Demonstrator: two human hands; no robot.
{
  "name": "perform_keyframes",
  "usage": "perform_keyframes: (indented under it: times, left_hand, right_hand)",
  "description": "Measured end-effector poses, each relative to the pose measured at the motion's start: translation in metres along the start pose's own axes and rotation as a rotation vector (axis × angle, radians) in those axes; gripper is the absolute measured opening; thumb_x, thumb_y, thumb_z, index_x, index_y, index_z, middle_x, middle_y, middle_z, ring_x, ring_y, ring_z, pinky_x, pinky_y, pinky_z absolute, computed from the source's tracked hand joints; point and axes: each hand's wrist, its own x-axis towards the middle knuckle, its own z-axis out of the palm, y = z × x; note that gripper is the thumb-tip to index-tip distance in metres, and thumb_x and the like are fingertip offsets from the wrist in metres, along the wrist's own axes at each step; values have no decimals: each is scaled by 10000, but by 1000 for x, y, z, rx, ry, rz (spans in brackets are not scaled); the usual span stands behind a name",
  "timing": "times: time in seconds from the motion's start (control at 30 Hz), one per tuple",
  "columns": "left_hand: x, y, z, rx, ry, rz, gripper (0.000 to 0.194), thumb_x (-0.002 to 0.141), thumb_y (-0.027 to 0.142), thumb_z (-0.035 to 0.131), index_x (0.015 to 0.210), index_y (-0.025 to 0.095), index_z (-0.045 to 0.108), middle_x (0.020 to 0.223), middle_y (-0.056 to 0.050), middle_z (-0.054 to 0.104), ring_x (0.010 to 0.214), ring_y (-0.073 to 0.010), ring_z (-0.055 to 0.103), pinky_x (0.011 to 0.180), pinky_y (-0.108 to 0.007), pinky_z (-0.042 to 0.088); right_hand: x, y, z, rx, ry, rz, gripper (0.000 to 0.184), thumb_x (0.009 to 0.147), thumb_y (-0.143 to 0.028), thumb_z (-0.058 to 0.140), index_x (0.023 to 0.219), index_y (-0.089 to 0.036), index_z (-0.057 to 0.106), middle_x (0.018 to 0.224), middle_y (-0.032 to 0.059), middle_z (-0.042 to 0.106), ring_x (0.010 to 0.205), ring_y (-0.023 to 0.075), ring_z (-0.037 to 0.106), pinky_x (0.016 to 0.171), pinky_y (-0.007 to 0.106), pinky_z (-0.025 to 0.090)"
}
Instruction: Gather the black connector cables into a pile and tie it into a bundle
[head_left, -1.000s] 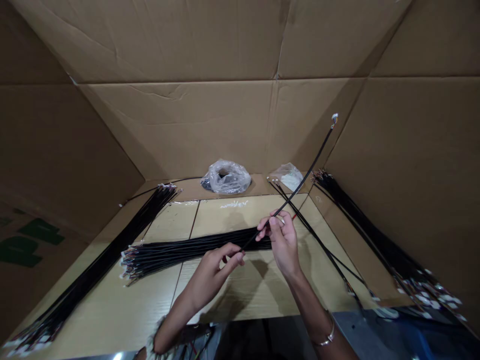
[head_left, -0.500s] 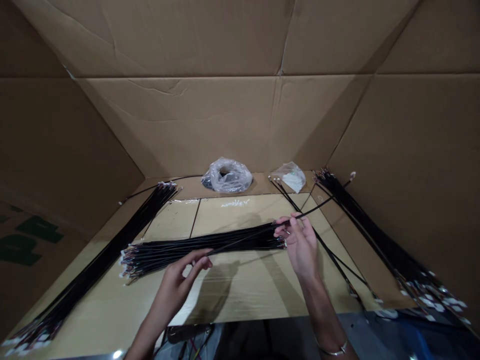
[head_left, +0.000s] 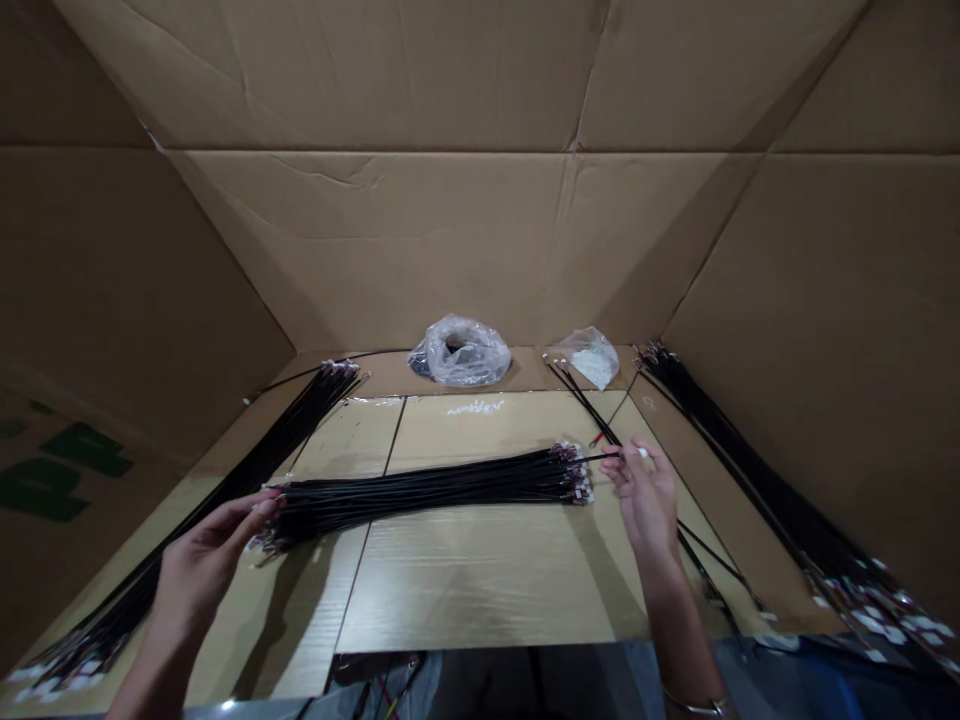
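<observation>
Right hand [head_left: 643, 510] is shown partly closed, with the fingertips [head_left: 637, 455] drawn together; a single black cable [head_left: 604, 456] ending in a small white connector [head_left: 643, 452] appears pinched between them. Left hand [head_left: 202, 568] is held open, with the fingers extended toward the left end of a long bundle of black cables [head_left: 427, 490]; contact with it cannot be determined. This bundle is laid flat across a wood-grain tabletop [head_left: 480, 590], with white-tipped connectors [head_left: 576, 475] bunched at its right end, just beside the right hand. Diagonal black cable bundles are placed at left [head_left: 300, 415] and right [head_left: 720, 430]. Two clear plastic bags [head_left: 459, 352] are set on a ledge at the rear, against surrounding cardboard walls [head_left: 420, 230]. A metal bangle [head_left: 694, 706] is worn on the right wrist.
</observation>
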Motion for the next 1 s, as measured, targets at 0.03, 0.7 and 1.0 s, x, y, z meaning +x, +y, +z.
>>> perform_keyframes:
  times: [0.03,0.7,1.0]
  left_hand:
    - [3,-1,-3,36,17,8,648,403,748,748,735,192,721,811,-61,785,855,-280,712,743,-350,587]
    - [35,-45,-10,242,196,-65,378,536,529,671,758,229,733,802,-21,784,926,-310,699,669,-302,522]
    - [26,-41,-10,284,248,28,428,582,595,593,750,213,686,748,-39,697,721,-251,644,599,-297,481]
  right_hand:
    - [-1,3,2,-41,-14,-6,505,579,-481,867,889,-221,564,714,0,735,574,137,664,580,251,555]
    - [14,43,0,-879,-132,-331,356,724,-583,631,702,-232,686,625,-16,531,600,163,490,585,275,376]
    - [71,25,-32,-1328,-77,-241,145,805,-270,551,757,-201,670,839,76,658,795,207,610,730,292,439]
